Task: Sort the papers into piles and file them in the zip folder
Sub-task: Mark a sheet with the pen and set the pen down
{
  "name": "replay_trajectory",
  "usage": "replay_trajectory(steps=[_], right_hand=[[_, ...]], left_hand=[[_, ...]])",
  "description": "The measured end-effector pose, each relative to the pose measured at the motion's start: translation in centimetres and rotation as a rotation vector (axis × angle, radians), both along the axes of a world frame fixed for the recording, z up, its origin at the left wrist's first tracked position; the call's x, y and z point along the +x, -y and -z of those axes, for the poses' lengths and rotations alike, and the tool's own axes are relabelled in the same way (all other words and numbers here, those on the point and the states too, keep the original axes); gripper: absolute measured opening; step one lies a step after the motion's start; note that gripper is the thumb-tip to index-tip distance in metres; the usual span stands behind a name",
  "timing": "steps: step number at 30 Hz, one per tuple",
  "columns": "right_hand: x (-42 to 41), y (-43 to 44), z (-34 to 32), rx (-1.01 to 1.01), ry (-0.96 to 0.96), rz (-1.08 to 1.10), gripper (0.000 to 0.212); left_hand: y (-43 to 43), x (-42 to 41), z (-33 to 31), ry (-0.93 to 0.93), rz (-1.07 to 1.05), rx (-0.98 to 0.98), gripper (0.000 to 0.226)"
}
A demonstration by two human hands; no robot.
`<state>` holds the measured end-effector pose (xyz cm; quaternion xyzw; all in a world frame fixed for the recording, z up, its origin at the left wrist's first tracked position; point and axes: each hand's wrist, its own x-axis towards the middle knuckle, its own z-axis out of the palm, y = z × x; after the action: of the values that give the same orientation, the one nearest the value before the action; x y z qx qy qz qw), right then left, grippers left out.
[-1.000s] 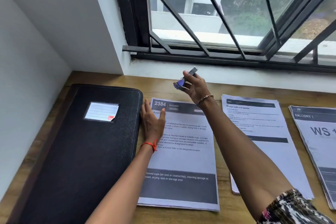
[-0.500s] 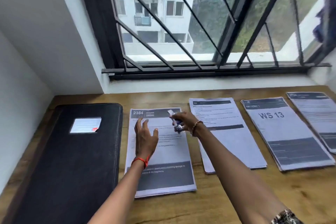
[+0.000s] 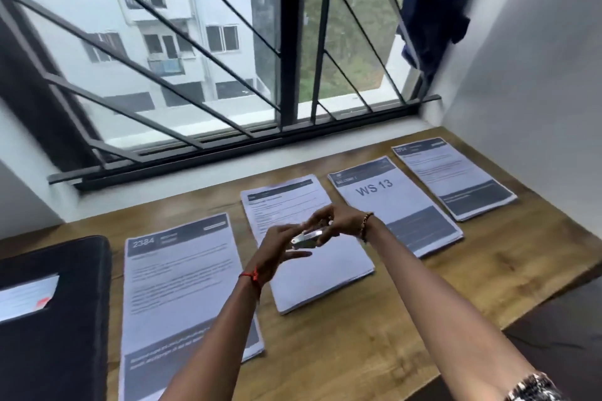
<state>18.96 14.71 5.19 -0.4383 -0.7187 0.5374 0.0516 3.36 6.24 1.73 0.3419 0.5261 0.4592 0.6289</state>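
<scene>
**Both hands meeting over the second pile**

I am looking down through the head camera at the wooden table, which is stretching out under both forearms. The black zip folder is lying flat and closed, well off to the left of the left hand. Four piles are lying in a row. The "2384" pile is sitting just left of that hand, partly under its forearm. The second pile is lying directly beneath both hands. The "WS 13" pile is lying just right of the right hand, with the last pile beyond it.

The right hand is pinching a small silvery object in its fingertips, above the second pile. The left hand is meeting the object's other end, fingers loosely spread beneath it. Blur is keeping me from telling whether it is gripping. A red thread is circling the left wrist, and a bead bracelet is circling the right.
</scene>
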Motion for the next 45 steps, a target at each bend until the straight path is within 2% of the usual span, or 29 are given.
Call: replay_trajectory(steps=[6,10,12,15,18,21,25,29,32,35,37,45], right_hand=[[9.3,-4.1,-0.4,0.08,0.025,0.06,0.049],[16.7,-7.9,-0.3,0.106,0.007,0.285,0.062],[20.7,-9.7,0.0,0.059,0.031,0.414,0.047],[25.7,-11.9,0.0,-0.117,-0.077,0.581,0.013],[29.5,-13.5,-0.2,-0.129,-0.116,0.601,0.021],[33.0,-14.9,0.3,-0.024,-0.022,0.674,0.02],[38.4,-16.1,0.6,0.007,0.086,0.731,0.018],[44.2,-16.9,1.0,0.023,0.218,0.755,0.029],[49.0,-17.6,2.0,0.135,0.473,0.77,0.025],[52.4,-17.8,3.0,0.156,0.755,0.714,0.034],[53.5,-17.8,3.5,0.206,0.872,0.672,0.037],[52.9,-18.3,4.3,0.269,0.978,0.618,0.039]], left_hand=[[-5.1,10.0,-0.2,0.062,-0.01,-0.025,0.017],[-9.3,17.7,0.4,0.158,-0.034,-0.033,0.016],[-11.4,21.8,0.7,0.206,-0.093,-0.033,0.017],[-14.1,27.7,0.6,0.203,-0.123,-0.001,0.024],[-16.2,33.6,0.4,0.215,-0.12,0.048,0.033],[-17.6,39.0,0.1,0.224,-0.11,0.077,0.04],[-18.8,43.8,0.2,0.164,0.07,0.068,0.038],[-20.1,45.8,0.9,0.002,0.114,0.017,0.048],[-20.8,45.8,1.7,-0.056,0.104,-0.006,0.047],[-21.2,44.9,2.4,-0.079,0.072,-0.03,0.043],[-21.5,44.2,2.9,-0.094,0.036,-0.041,0.041],[-21.8,42.5,3.4,-0.146,-0.085,-0.039,0.039]])
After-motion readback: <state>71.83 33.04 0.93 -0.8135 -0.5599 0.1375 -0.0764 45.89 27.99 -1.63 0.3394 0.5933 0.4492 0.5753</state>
